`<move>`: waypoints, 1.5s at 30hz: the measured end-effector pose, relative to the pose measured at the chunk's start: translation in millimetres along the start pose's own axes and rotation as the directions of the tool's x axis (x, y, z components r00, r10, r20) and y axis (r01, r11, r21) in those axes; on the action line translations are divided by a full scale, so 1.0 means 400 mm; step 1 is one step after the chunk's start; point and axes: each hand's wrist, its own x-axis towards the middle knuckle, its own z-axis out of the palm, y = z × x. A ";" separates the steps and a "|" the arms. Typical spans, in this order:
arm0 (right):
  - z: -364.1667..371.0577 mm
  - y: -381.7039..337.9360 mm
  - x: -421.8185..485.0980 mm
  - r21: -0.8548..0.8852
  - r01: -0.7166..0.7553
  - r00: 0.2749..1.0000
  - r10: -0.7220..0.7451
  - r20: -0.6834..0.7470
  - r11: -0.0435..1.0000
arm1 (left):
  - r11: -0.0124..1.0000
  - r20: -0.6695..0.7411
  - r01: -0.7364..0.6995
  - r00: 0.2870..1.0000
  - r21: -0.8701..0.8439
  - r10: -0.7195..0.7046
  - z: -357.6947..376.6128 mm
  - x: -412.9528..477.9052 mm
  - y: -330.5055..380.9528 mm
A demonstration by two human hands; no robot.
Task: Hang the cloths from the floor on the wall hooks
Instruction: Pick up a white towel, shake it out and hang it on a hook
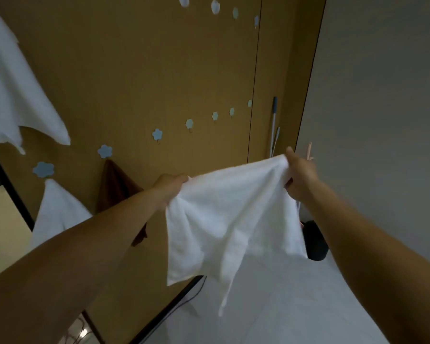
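Note:
A white cloth [229,214] is stretched between my hands in front of the brown wall. My left hand [170,187] grips its left top corner and my right hand [299,172] grips its right top corner; the rest hangs down in folds. A row of pale blue flower-shaped hooks runs up to the right, among them a bare hook [157,134] just above my left hand and a bare hook [189,123] beyond it. A brown cloth [117,187] hangs from the hook [104,151], a white cloth [57,212] from the hook [43,169].
Another white cloth [15,95] hangs high at the left. More hooks [215,6] line the top. A mop handle [273,125] leans in the corner by the grey wall. A dark object [314,240] lies on the pale floor [283,306] behind the held cloth.

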 end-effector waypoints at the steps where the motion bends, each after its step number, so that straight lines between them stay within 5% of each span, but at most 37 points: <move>1: -0.010 -0.010 -0.003 0.119 -0.037 0.998 0.031 0.057 0.992 | 0.999 0.005 0.020 1.000 -0.027 -0.020 -0.007 0.006 0.000; 3: -0.028 -0.005 -0.017 0.204 -0.103 0.966 0.050 0.253 0.973 | 0.997 -0.015 0.027 0.999 -0.073 -0.028 -0.020 0.022 0.001; 5: -0.033 0.024 -0.036 0.061 -0.133 0.921 0.100 0.378 0.989 | 0.997 -0.047 0.005 0.999 -0.081 -0.009 -0.032 0.034 0.008; 8: -0.032 0.036 -0.038 -0.088 -0.157 0.953 0.175 0.249 0.984 | 0.998 -0.072 -0.017 0.997 -0.059 0.013 -0.046 0.040 0.012; 10: -0.044 0.013 -0.018 0.053 -0.128 0.975 0.115 0.191 0.990 | 0.997 -0.057 0.010 0.998 -0.073 -0.015 -0.054 0.039 0.004; 12: -0.052 0.004 -0.010 0.180 -0.054 0.991 0.031 0.131 0.982 | 0.992 0.049 0.052 0.998 -0.111 -0.047 -0.059 0.033 0.000; 15: -0.039 0.068 -0.030 0.017 -0.076 0.988 0.073 0.134 0.997 | 0.993 0.231 0.094 0.970 -0.069 -0.076 -0.056 0.027 -0.004; 18: -0.034 0.110 -0.035 -0.144 -0.101 0.989 0.115 0.092 0.984 | 0.994 0.191 0.077 0.977 0.072 -0.089 -0.048 0.019 -0.014; 21: -0.044 0.074 -0.012 -0.109 -0.013 0.997 0.005 -0.072 0.994 | 0.986 0.128 0.085 0.986 0.140 -0.103 -0.070 0.027 -0.032; 26: -0.027 0.054 -0.002 -0.225 0.108 0.989 -0.127 -0.072 0.968 | 0.951 0.092 0.019 0.995 0.310 -0.050 -0.069 0.032 -0.040; 29: -0.019 0.053 0.004 -0.155 0.078 0.993 -0.091 -0.078 0.985 | 0.984 0.294 0.076 0.948 0.162 -0.121 -0.063 0.021 -0.033; 33: -0.024 0.035 0.009 -0.140 0.059 0.995 -0.069 -0.069 0.988 | 0.957 0.475 0.108 0.849 0.270 -0.230 -0.074 0.019 -0.026; 39: -0.034 0.029 -0.011 -0.293 -0.143 0.982 0.173 0.079 0.945 | 0.783 0.333 0.051 0.887 0.619 -0.321 -0.067 0.007 -0.015; 41: -0.042 0.027 -0.011 -0.383 -0.168 0.975 0.210 0.070 0.908 | 0.820 0.290 0.069 0.916 0.569 -0.278 -0.072 0.012 -0.023; 45: -0.077 0.015 0.008 -0.414 -0.173 0.983 0.180 -0.021 0.894 | 0.975 0.101 0.114 0.986 0.188 -0.135 -0.102 0.047 -0.048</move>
